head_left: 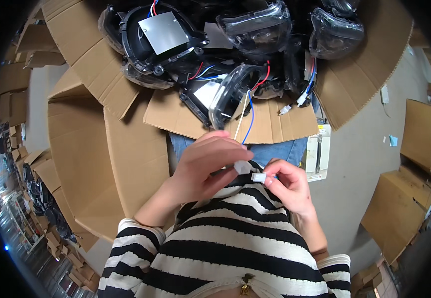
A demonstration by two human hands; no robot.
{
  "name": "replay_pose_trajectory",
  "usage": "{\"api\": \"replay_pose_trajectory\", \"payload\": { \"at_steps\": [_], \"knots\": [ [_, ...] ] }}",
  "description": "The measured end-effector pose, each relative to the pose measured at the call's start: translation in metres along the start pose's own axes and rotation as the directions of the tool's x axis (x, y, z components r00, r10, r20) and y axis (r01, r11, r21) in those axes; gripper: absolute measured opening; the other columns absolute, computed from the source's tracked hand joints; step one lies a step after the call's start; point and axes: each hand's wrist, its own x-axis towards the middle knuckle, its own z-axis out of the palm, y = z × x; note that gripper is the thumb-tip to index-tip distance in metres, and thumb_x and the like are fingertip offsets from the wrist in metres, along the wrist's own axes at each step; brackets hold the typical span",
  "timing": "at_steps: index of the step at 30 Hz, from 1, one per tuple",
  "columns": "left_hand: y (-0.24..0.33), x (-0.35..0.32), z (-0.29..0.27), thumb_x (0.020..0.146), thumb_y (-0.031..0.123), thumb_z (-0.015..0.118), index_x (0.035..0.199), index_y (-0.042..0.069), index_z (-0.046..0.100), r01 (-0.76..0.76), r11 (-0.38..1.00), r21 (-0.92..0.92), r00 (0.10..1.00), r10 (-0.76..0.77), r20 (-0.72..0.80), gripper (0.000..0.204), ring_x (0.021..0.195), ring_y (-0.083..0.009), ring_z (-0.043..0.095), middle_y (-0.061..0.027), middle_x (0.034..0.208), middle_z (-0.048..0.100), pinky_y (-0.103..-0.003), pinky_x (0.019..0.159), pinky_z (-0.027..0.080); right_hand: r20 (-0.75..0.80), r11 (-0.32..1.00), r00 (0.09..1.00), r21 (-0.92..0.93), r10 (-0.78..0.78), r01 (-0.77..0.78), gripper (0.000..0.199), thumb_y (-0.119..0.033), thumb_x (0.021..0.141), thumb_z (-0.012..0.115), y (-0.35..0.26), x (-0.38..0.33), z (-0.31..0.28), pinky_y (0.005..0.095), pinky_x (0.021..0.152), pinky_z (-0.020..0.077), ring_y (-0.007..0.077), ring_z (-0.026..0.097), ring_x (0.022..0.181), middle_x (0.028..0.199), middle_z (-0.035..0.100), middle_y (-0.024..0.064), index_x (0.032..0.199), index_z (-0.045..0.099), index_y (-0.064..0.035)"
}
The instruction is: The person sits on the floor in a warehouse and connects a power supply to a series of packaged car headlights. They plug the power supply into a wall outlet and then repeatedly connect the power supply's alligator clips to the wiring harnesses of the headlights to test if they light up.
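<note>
My left hand [203, 161] is closed, its fingers curled around a white plastic wire connector [242, 167]. A white wire and a blue wire [251, 116] run down to that hand from a black lamp unit with a clear lens [228, 94]. My right hand [291, 185] pinches a smaller white connector [258, 177] between thumb and fingertips. The two connectors sit close together, and I cannot tell whether they touch. Wires at the right fingers are mostly hidden.
An open cardboard box [285, 119] ahead holds several black lamp units, with loose wires and white plugs [285, 109] among them. Another open box [81, 159] stands on the left. A pale case [320, 154] is on the floor at right, with more cartons [397, 211] beyond.
</note>
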Motion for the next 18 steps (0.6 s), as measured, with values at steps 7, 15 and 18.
{"api": "replay_pose_trajectory", "payload": {
  "at_steps": [7,15,18],
  "knots": [
    [-0.008,0.005,0.016,0.055,-0.002,0.061,0.091,0.005,0.059,-0.175,0.958,0.226,0.979,0.195,-0.066,0.036,0.07,-0.0208,0.054,-0.0047,0.077,0.054,-0.033,0.066,0.044,-0.076,0.99,0.988,-0.061,-0.133,0.129,0.004,0.0,0.074,0.054,-0.017,0.0,0.007,0.0184,0.049,0.0304,0.0041,0.038,0.055,0.062,0.045,-0.001,0.074,0.05,0.0002],
    [-0.016,0.004,0.029,0.057,-0.001,0.06,0.082,0.003,0.06,-0.236,0.877,0.419,0.942,0.312,-0.123,0.026,0.072,-0.0202,0.056,-0.0062,0.076,0.056,-0.033,0.066,0.045,-0.316,0.993,0.945,0.105,0.083,-0.052,0.005,-0.003,0.076,0.053,-0.019,-0.004,0.015,0.0143,0.048,0.0275,-0.0005,0.034,0.055,0.063,0.044,-0.0059,0.074,0.049,-0.0015],
    [-0.013,0.009,0.04,0.058,-0.001,0.061,0.081,0.004,0.06,-0.265,0.865,0.425,0.93,0.345,-0.123,0.023,0.068,-0.0202,0.056,-0.0053,0.073,0.054,-0.032,0.063,0.046,-0.344,0.997,0.936,0.021,0.08,-0.078,0.006,-0.004,0.077,0.053,-0.014,-0.005,0.014,0.0138,0.047,0.0256,-0.0009,0.033,0.054,0.062,0.043,-0.0065,0.073,0.049,-0.0018]
  ]
}}
